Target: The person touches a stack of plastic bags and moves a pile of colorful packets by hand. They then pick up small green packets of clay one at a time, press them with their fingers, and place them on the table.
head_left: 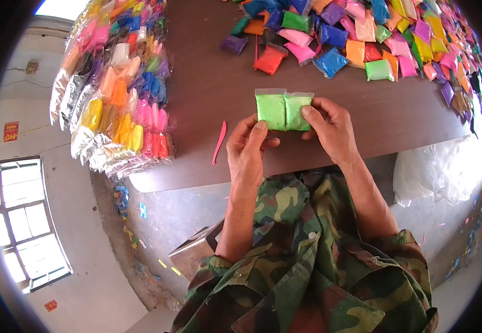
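Head view: left hand (246,152) and right hand (332,126) pinched green packets (271,112), edge to edge over table (202,100), near pink knife (219,143); seemingly aligning step, next move calling for even grip.

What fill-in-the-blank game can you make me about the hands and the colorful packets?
The left hand and right hand hold two packets colored ____.
The pink plastic tool lies nearer the ____ hand.
The tabletop is colored ____.
The jacket has a ____ pattern.

Missing words: green; left; brown; camouflage.
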A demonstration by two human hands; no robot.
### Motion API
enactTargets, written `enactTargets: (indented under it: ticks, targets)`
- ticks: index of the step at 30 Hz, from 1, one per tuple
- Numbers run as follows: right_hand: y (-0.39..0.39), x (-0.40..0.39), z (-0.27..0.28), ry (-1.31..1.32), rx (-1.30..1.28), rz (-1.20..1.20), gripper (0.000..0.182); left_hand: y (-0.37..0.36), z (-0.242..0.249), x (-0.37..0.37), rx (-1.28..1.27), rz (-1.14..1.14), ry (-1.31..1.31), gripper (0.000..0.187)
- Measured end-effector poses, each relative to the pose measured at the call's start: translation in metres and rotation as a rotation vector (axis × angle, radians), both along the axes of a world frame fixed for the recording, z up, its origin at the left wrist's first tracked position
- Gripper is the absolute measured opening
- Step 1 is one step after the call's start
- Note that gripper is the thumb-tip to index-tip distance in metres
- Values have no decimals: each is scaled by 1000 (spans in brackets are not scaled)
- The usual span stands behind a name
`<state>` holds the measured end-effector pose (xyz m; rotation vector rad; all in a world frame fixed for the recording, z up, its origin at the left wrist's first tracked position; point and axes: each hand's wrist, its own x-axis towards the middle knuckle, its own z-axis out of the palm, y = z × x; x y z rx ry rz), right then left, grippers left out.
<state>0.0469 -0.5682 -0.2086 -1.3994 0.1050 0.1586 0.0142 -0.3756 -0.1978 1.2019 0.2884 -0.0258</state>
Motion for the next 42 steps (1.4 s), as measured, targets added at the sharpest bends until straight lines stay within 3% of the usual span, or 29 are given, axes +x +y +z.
enactTargets:
  ticks: [9,12,15,19,23,42]
  targets:
    - [-1,1,0,-2,9,19,28,-1,2,0,0,2,-13,32]
    - [-1,0,3,4,37,23,28,7,8,4,286,56,-17,31]
    - [-2,-1,5,13,63,34,28,29,6,15,1059,136,-223,25]
    - [-2,0,0,3,64,38,30,40,4,31,1626,211,-383,17]
    - [-2,-1,-3,-13,54,18,31,33,-7,33,1723,86,-528,25]
    - [5,-9,-4,-87,13,-37,28,22,-1,24,1426,66,-417,27]
